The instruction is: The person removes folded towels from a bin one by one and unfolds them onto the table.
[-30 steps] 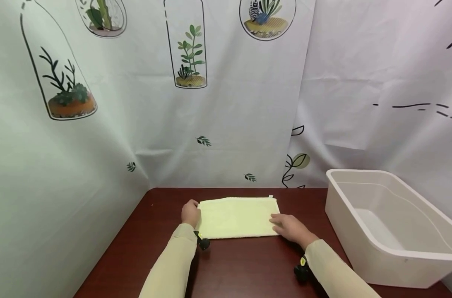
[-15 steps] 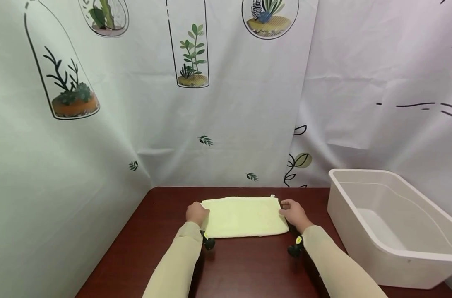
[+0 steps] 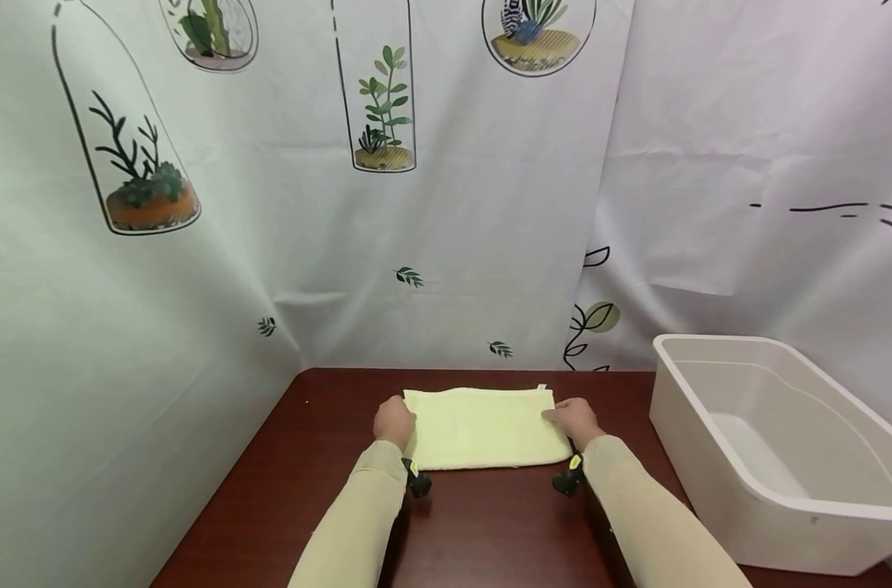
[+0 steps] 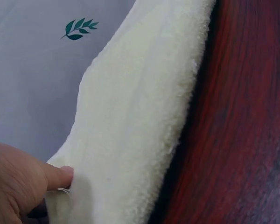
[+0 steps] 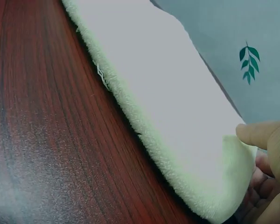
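Note:
A pale yellow towel (image 3: 483, 429), folded into a flat rectangle, lies on the dark red-brown table (image 3: 490, 523). My left hand (image 3: 395, 422) pinches its left edge; in the left wrist view the thumb (image 4: 60, 178) lies on top of the cloth (image 4: 126, 116). At the opposite edge my right hand (image 3: 576, 420) pinches the towel, thumb (image 5: 254, 133) above and curled fingers (image 5: 263, 170) beneath, as the right wrist view shows. The towel's near edge (image 5: 149, 144) looks thick and fluffy. A small white tag (image 3: 541, 387) sticks out at its far right corner.
A large off-white plastic bin (image 3: 755, 490) stands on the right side of the table. Behind and to the left hangs a white curtain (image 3: 475, 245) printed with plants in jars.
My right hand has gone from resting on the towel's right part to its right edge, where it now pinches. My left hand stays at the left edge. The view has shifted slightly.

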Action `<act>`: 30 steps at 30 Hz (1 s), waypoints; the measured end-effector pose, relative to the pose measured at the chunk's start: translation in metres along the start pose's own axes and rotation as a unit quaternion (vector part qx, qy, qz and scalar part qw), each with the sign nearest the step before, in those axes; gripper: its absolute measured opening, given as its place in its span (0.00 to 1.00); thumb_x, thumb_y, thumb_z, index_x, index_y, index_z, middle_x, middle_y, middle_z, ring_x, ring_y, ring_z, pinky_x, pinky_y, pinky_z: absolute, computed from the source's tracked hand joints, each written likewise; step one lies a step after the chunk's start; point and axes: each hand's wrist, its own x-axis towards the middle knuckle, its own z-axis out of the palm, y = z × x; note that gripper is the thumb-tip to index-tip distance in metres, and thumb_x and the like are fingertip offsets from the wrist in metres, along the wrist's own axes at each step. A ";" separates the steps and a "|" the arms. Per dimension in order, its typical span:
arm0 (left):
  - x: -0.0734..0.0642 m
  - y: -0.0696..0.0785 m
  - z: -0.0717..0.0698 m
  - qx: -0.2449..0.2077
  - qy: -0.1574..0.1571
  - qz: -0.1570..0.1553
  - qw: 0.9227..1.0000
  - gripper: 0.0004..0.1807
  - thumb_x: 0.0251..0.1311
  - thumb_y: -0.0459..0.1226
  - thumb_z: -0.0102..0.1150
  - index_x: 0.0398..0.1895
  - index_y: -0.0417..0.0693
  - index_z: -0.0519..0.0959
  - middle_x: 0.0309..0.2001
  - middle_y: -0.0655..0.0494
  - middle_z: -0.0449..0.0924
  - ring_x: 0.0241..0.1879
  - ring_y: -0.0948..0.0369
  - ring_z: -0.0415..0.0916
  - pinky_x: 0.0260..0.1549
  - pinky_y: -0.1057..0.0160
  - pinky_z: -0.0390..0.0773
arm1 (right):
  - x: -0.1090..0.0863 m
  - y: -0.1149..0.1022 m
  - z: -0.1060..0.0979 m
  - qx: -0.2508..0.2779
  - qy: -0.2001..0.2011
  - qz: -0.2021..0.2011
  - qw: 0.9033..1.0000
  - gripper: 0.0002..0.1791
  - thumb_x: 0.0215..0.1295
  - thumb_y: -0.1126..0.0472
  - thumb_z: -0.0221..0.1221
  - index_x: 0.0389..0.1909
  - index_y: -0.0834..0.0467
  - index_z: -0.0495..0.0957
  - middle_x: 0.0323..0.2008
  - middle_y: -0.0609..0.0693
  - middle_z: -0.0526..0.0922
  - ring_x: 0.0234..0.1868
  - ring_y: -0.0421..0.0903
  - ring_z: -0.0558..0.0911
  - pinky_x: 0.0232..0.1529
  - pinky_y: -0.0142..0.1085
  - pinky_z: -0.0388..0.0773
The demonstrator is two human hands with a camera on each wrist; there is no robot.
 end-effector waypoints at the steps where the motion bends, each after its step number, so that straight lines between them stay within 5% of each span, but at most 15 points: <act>1: 0.000 0.001 -0.002 0.002 -0.005 0.000 1.000 0.06 0.62 0.28 0.63 0.34 0.29 0.83 0.24 0.42 0.82 0.22 0.51 0.80 0.24 0.53 0.80 | -0.001 -0.002 0.000 -0.007 -0.002 -0.008 1.000 0.18 0.63 0.60 0.66 0.46 0.72 0.81 0.42 0.64 0.82 0.36 0.53 0.82 0.34 0.41 0.81; 4: -0.002 0.004 -0.010 0.012 -0.026 -0.005 1.000 0.10 0.64 0.26 0.56 0.25 0.33 0.82 0.15 0.47 0.75 0.15 0.58 0.70 0.18 0.59 0.71 | -0.003 -0.005 0.001 -0.011 -0.003 -0.034 0.999 0.15 0.63 0.61 0.65 0.42 0.70 0.80 0.39 0.61 0.81 0.32 0.50 0.79 0.33 0.40 0.78; 9: -0.001 0.006 -0.020 0.005 -0.061 -0.011 0.998 0.17 0.64 0.25 0.49 0.16 0.41 0.73 0.13 0.55 0.62 0.16 0.61 0.55 0.19 0.62 0.62 | -0.003 -0.006 0.004 0.006 -0.005 -0.044 0.999 0.21 0.68 0.58 0.61 0.53 0.71 0.77 0.48 0.66 0.80 0.36 0.52 0.79 0.38 0.42 0.79; 15: -0.001 -0.003 -0.022 -0.073 -0.098 -0.056 0.991 0.18 0.58 0.25 0.50 0.15 0.49 0.61 0.18 0.57 0.54 0.21 0.59 0.51 0.24 0.60 0.60 | 0.001 -0.004 0.004 0.024 -0.040 -0.001 0.999 0.26 0.72 0.56 0.55 0.62 0.72 0.71 0.51 0.67 0.77 0.37 0.52 0.79 0.36 0.40 0.79; 18: -0.001 -0.005 -0.023 -0.091 -0.111 -0.062 0.988 0.15 0.57 0.25 0.50 0.16 0.45 0.62 0.21 0.54 0.58 0.23 0.57 0.52 0.25 0.58 0.61 | 0.003 -0.001 0.002 0.025 -0.047 0.002 0.999 0.25 0.73 0.57 0.53 0.62 0.71 0.71 0.47 0.65 0.77 0.36 0.51 0.79 0.34 0.39 0.79; 21: 0.000 -0.003 -0.023 -0.086 -0.109 -0.055 0.989 0.06 0.59 0.26 0.51 0.28 0.30 0.76 0.33 0.41 0.77 0.30 0.52 0.71 0.31 0.57 0.72 | 0.001 0.001 0.000 0.018 -0.040 -0.009 0.999 0.23 0.73 0.58 0.52 0.58 0.72 0.72 0.43 0.63 0.78 0.34 0.50 0.78 0.32 0.39 0.78; 24: -0.001 -0.001 -0.021 -0.088 -0.097 -0.057 0.990 0.16 0.64 0.28 0.50 0.51 0.24 0.76 0.54 0.32 0.77 0.49 0.43 0.77 0.44 0.50 0.78 | -0.002 0.002 -0.005 0.014 -0.028 -0.012 0.999 0.22 0.72 0.59 0.51 0.57 0.73 0.72 0.43 0.65 0.77 0.34 0.52 0.78 0.33 0.40 0.78; 26: -0.001 0.001 -0.018 -0.096 -0.089 -0.057 0.990 0.19 0.66 0.29 0.50 0.56 0.25 0.75 0.56 0.31 0.76 0.52 0.41 0.77 0.48 0.48 0.78 | -0.002 0.004 -0.009 0.013 -0.020 -0.011 1.000 0.23 0.72 0.60 0.51 0.57 0.74 0.72 0.46 0.67 0.77 0.37 0.54 0.78 0.35 0.41 0.79; 30: -0.004 0.007 -0.013 -0.122 -0.074 -0.046 0.989 0.16 0.68 0.29 0.51 0.54 0.26 0.75 0.49 0.32 0.78 0.42 0.46 0.77 0.40 0.49 0.78 | 0.002 0.009 -0.016 0.014 -0.019 -0.005 1.000 0.24 0.73 0.60 0.51 0.60 0.75 0.71 0.52 0.70 0.74 0.45 0.57 0.77 0.39 0.41 0.79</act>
